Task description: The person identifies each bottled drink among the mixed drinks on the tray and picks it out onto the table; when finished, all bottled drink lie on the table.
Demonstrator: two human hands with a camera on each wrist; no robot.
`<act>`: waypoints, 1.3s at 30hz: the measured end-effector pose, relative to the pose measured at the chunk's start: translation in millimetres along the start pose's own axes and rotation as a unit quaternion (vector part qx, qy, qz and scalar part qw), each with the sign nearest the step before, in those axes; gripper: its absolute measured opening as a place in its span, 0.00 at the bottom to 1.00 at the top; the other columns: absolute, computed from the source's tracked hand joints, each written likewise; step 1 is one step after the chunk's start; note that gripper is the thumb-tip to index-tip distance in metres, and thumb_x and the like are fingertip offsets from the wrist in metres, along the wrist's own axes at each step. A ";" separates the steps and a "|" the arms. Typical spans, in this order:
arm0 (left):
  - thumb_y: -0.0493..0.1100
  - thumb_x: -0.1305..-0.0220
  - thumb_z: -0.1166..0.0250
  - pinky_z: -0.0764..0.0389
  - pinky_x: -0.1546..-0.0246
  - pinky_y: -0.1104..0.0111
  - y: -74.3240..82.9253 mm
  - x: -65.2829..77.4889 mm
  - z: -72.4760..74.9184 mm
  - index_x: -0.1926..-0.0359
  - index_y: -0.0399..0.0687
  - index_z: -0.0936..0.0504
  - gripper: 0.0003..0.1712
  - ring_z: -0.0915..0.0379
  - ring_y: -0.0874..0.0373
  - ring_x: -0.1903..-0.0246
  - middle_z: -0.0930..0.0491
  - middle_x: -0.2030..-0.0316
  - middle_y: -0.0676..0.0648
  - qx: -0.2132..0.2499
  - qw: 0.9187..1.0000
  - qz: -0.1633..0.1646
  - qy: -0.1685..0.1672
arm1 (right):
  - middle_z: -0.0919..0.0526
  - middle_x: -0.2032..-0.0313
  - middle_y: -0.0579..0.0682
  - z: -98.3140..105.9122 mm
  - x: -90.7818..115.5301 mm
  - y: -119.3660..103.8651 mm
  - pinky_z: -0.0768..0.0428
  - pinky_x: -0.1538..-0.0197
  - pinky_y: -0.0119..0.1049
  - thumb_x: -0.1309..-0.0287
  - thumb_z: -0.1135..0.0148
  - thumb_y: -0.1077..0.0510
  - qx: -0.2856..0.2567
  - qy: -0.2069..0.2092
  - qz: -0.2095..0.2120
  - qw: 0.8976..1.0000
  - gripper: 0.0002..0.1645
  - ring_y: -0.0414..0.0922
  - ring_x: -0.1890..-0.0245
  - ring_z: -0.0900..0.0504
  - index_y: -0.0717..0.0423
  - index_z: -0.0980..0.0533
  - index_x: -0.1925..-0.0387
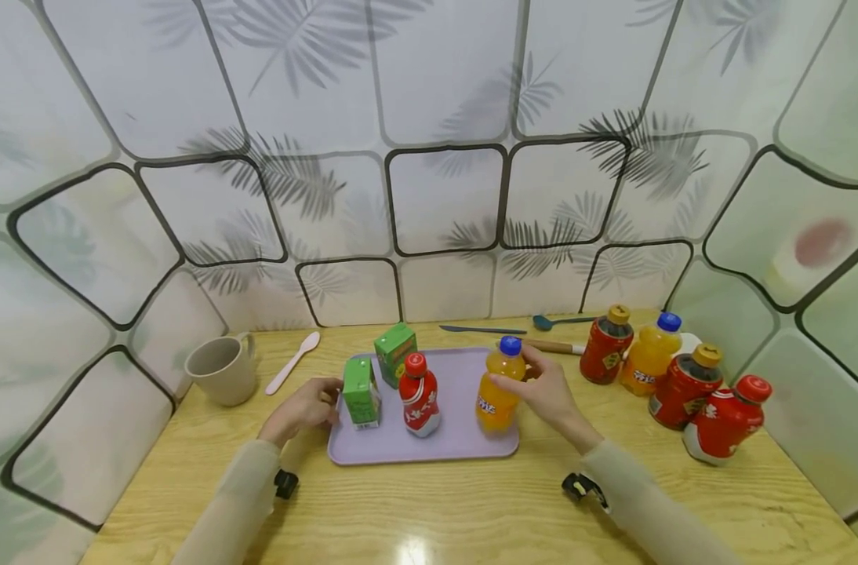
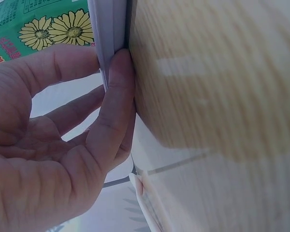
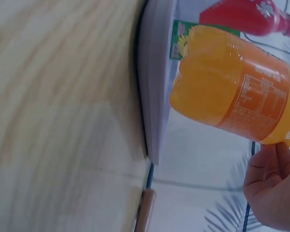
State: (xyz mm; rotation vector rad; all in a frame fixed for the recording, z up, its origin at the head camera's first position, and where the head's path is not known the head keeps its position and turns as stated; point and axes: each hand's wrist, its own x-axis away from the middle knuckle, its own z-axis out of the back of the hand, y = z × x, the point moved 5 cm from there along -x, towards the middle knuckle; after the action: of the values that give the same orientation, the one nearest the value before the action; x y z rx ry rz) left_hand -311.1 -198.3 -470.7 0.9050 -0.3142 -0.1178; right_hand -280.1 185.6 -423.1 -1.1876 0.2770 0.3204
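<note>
My right hand [image 1: 545, 388] grips an orange soda bottle [image 1: 497, 402] with a blue cap near its neck, over the right end of the lilac tray [image 1: 460, 447]. In the right wrist view the bottle [image 3: 232, 87] leans slightly; whether its base touches the tray I cannot tell. With thumb and fingers, my left hand [image 2: 63, 125] pinches the tray's left rim [image 2: 108, 34]. Upright on the tray are a green drink carton [image 1: 361, 396] beside the left hand, another green carton [image 1: 395, 353] behind it, and a red bottle [image 1: 420, 404] at the middle.
To the right stand two dark bottles with yellow caps [image 1: 605, 349], another orange soda bottle [image 1: 649, 361] and a red bottle [image 1: 725, 424]. Behind the tray lie a knife [image 1: 481, 329], a blue spoon [image 1: 559, 322] and a wooden handle [image 1: 549, 345]. A mug [image 1: 220, 373] and pink spoon [image 1: 292, 363] are left.
</note>
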 end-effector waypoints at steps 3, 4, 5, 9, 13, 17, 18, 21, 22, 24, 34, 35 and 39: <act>0.22 0.60 0.40 0.20 0.72 0.65 -0.4 -0.4 -0.3 0.38 0.26 0.32 0.40 0.28 0.51 0.63 0.25 0.54 0.33 0.003 1.000 0.001 0.000 | 0.17 0.53 0.57 10.9 0.4 1.2 0.21 0.64 0.29 0.49 0.27 0.56 -0.004 0.021 -0.009 1.000 0.31 0.39 0.66 0.22 0.58 0.23 0.42; 0.22 0.60 0.40 0.20 0.72 0.65 -0.4 -0.3 -0.4 0.38 0.26 0.32 0.40 0.28 0.51 0.63 0.25 0.54 0.34 0.005 1.000 0.002 0.001 | 0.17 0.53 0.58 14.7 0.6 1.9 0.21 0.64 0.29 0.48 0.27 0.56 -0.002 0.029 -0.010 1.000 0.30 0.39 0.65 0.22 0.59 0.23 0.43; 0.22 0.60 0.40 0.20 0.72 0.65 -0.5 -0.3 -0.5 0.38 0.26 0.31 0.40 0.28 0.51 0.63 0.25 0.54 0.34 0.005 1.000 0.001 0.001 | 0.17 0.53 0.59 18.5 0.7 2.6 0.21 0.63 0.29 0.48 0.27 0.56 0.001 0.037 -0.013 0.999 0.30 0.38 0.65 0.21 0.59 0.23 0.43; 0.22 0.60 0.40 0.20 0.73 0.66 -1.3 -0.4 -0.7 0.38 0.26 0.31 0.40 0.28 0.52 0.64 0.25 0.55 0.35 0.009 1.000 0.002 0.002 | 0.16 0.52 0.59 33.3 -0.1 7.5 0.22 0.62 0.27 0.49 0.26 0.54 0.022 0.072 -0.027 0.997 0.31 0.35 0.63 0.22 0.57 0.23 0.42; 0.22 0.60 0.40 0.20 0.73 0.66 -0.1 0.4 -0.3 0.38 0.26 0.31 0.40 0.28 0.52 0.64 0.25 0.55 0.34 0.010 1.000 -0.001 0.000 | 0.16 0.51 0.56 45.5 -3.3 15.3 0.23 0.62 0.25 0.50 0.26 0.49 0.048 0.101 -0.049 0.992 0.33 0.36 0.62 0.23 0.53 0.22 0.41; 0.23 0.59 0.40 0.20 0.72 0.65 0.2 1.8 -1.0 0.38 0.26 0.31 0.39 0.27 0.52 0.64 0.25 0.55 0.34 0.010 1.000 0.000 0.000 | 0.15 0.51 0.55 55.4 -7.6 25.6 0.23 0.61 0.23 0.51 0.26 0.44 0.074 0.131 -0.076 0.986 0.35 0.40 0.59 0.21 0.51 0.22 0.42; 0.23 0.59 0.40 0.20 0.72 0.64 0.5 2.2 -1.2 0.38 0.26 0.31 0.39 0.27 0.52 0.64 0.24 0.55 0.34 0.012 1.000 0.000 0.001 | 0.15 0.50 0.54 57.5 -8.6 27.8 0.23 0.61 0.23 0.51 0.26 0.44 0.078 0.139 -0.081 0.984 0.35 0.42 0.58 0.20 0.51 0.22 0.42; 0.23 0.59 0.40 0.19 0.71 0.63 1.1 3.1 -1.7 0.39 0.26 0.31 0.38 0.27 0.51 0.64 0.25 0.56 0.34 0.013 1.000 -0.006 -0.001 | 0.15 0.50 0.54 63.7 -11.4 33.2 0.24 0.60 0.20 0.52 0.25 0.44 0.081 0.161 -0.091 0.979 0.34 0.45 0.54 0.20 0.51 0.21 0.44; 0.23 0.59 0.40 0.18 0.71 0.63 1.2 3.1 -1.7 0.39 0.26 0.30 0.38 0.27 0.51 0.64 0.25 0.56 0.34 0.014 1.000 -0.007 0.000 | 0.15 0.50 0.54 65.7 -12.3 34.7 0.24 0.60 0.20 0.53 0.24 0.45 0.080 0.168 -0.095 0.978 0.33 0.45 0.54 0.19 0.50 0.20 0.44; 0.23 0.59 0.40 0.19 0.71 0.63 2.0 2.8 -0.8 0.40 0.26 0.30 0.38 0.27 0.51 0.64 0.25 0.56 0.34 0.014 1.000 -0.009 0.002 | 0.15 0.50 0.52 69.8 -13.5 35.9 0.24 0.61 0.19 0.53 0.24 0.46 0.087 0.178 -0.099 0.975 0.32 0.41 0.56 0.19 0.48 0.20 0.45; 0.22 0.60 0.38 0.19 0.70 0.65 -1.3 -1.0 0.5 0.38 0.27 0.30 0.40 0.27 0.50 0.61 0.24 0.53 0.34 0.002 1.000 0.006 0.007 | 0.16 0.47 0.55 78.7 -18.0 41.6 0.27 0.58 0.18 0.52 0.25 0.46 0.100 0.187 -0.112 0.971 0.35 0.50 0.48 0.19 0.49 0.22 0.41; 0.22 0.60 0.38 0.19 0.70 0.65 -1.1 -0.7 0.6 0.39 0.27 0.30 0.39 0.27 0.50 0.61 0.24 0.53 0.34 0.002 1.000 0.005 0.008 | 0.16 0.47 0.55 78.8 -18.6 41.6 0.26 0.57 0.20 0.52 0.25 0.47 0.096 0.187 -0.115 0.971 0.35 0.50 0.47 0.19 0.49 0.23 0.40; 0.23 0.60 0.39 0.19 0.70 0.64 -0.6 1.1 -0.3 0.39 0.27 0.30 0.39 0.26 0.51 0.63 0.24 0.53 0.33 0.009 1.000 0.002 0.007 | 0.17 0.46 0.57 78.3 -20.4 42.6 0.20 0.49 0.35 0.49 0.26 0.52 0.080 0.191 -0.120 0.971 0.34 0.50 0.46 0.20 0.51 0.24 0.40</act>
State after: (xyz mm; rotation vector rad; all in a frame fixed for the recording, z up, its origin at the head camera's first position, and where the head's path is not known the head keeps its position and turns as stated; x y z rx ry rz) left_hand -309.9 -198.7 -471.2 0.9237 -0.3037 -0.1048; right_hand -311.9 271.3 -424.5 -1.1027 0.4793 -0.1437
